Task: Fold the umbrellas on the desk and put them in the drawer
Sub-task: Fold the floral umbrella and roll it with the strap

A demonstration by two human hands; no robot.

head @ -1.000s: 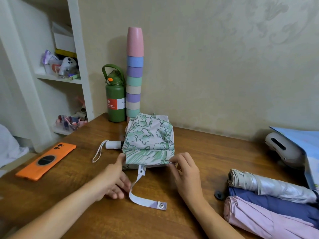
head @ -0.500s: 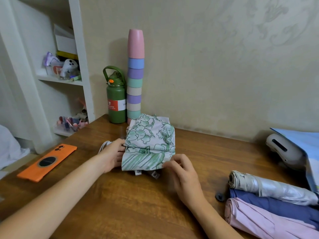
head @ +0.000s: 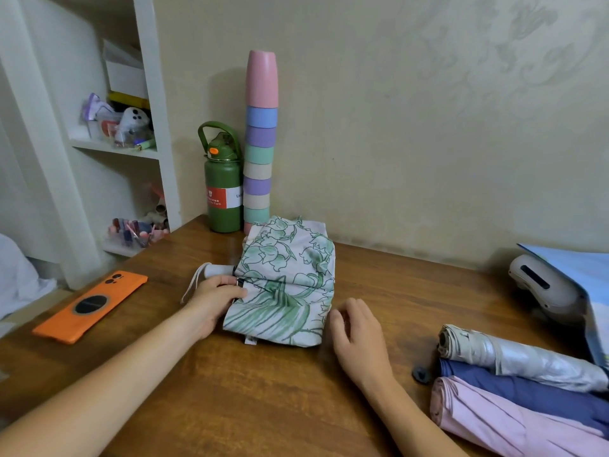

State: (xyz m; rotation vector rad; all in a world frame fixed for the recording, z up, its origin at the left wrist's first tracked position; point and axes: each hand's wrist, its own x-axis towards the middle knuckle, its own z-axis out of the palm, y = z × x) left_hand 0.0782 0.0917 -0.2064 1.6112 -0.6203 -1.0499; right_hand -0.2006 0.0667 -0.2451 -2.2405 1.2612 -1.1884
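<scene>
Left hand (head: 214, 300) grips the floral umbrella (head: 285, 285) near its handle; right hand (head: 359, 334), loosely curled, rests on the tabletop (head: 263, 400) beside three rolled umbrellas (head: 514, 384).

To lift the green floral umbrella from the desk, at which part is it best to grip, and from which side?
Probably at the neck, where the white handle meets the folded canopy of the green floral umbrella, coming from the left end. The handle is a firm, narrow cylinder pointing left; the canopy is loose, wide fabric that may unfold. The left hand already rests there. The right hand could steady the other end.
</scene>
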